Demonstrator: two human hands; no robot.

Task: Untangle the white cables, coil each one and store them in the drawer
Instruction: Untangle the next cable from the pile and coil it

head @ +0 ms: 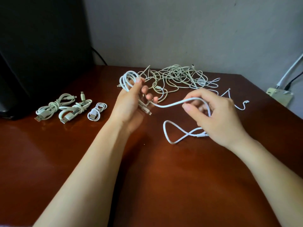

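Our left hand grips a part-wound coil of white cable. Our right hand pinches its free run, and the tail loops on the table at 5 o'clock from our hands. The tangle lies at 12 o'clock, with three tied bundles at 9 o'clock.

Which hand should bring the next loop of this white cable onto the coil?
Probably the right hand: it pinches the free strand, with slack trailing on the table. The left hand is occupied gripping the coil.
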